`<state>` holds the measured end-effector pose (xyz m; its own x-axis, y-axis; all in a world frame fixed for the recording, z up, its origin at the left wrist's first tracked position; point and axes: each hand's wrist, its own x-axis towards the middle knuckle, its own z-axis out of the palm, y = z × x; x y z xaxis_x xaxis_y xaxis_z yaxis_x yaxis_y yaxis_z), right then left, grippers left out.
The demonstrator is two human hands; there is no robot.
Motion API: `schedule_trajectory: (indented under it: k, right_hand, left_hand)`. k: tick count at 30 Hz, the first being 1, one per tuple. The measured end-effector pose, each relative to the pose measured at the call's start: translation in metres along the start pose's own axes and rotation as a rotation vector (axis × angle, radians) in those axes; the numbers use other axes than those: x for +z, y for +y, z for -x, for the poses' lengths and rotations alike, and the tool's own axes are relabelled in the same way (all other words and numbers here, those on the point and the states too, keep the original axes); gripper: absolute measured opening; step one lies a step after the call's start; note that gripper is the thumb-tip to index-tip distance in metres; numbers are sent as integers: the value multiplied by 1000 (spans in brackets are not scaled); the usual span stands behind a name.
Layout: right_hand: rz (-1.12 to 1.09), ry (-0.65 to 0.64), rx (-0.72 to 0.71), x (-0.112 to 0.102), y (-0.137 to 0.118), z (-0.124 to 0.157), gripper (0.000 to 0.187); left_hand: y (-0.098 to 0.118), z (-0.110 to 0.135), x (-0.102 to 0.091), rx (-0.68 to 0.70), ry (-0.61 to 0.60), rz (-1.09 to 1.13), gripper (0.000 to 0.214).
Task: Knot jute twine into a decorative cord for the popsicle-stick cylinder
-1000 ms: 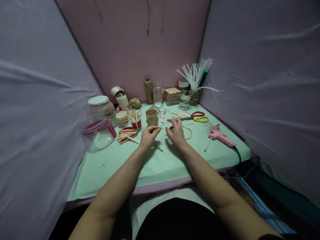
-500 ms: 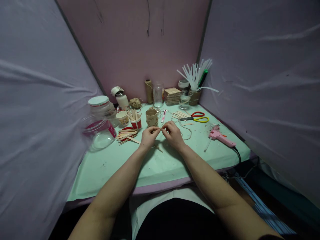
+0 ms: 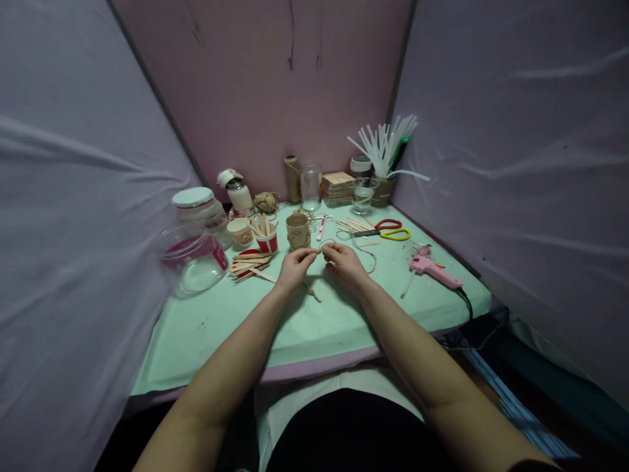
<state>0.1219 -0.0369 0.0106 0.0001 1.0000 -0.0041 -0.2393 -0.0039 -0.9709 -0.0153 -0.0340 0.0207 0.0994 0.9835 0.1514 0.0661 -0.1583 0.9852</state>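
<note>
My left hand [image 3: 295,269] is closed in a pinch on jute twine, and a knotted tail of the twine [image 3: 313,293] hangs out below it onto the table. Just to its right, my right hand [image 3: 346,265] pinches the same twine, with a small gap between the fingertips. From there a thin strand loops rightward over the cloth. Directly beyond the hands stands a twine-trimmed beige cup [image 3: 298,233]. Scissors [image 3: 386,231] with red and yellow handles lie past my right hand. Popsicle sticks [image 3: 251,262] are piled left of my left hand.
A pink glue gun [image 3: 435,270] lies on the right with its cord over the edge. Clear plastic jars [image 3: 201,278] stand at left. Along the back are a twine ball [image 3: 266,202], a glass jar [image 3: 310,187], stacked wooden squares [image 3: 339,189] and a pot of glue sticks [image 3: 383,192].
My right hand has moved slightly right, away from my left, opening a small gap between the fingertips. My left hand has barely shifted.
</note>
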Motion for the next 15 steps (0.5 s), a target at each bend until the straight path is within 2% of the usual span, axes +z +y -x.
schedule_trajectory:
  k: [4, 8, 15]
  right_hand:
    - [79, 44, -95, -2, 3, -2, 27]
    - [100, 44, -93, -2, 1, -1, 25]
    - [146, -6, -120, -1, 1, 0, 23]
  left_hand:
    - [-2, 0, 1, -82, -39, 64, 29]
    - [-8, -2, 0, -160, -85, 157, 32]
    - [-12, -2, -1, -107, -69, 129, 36]
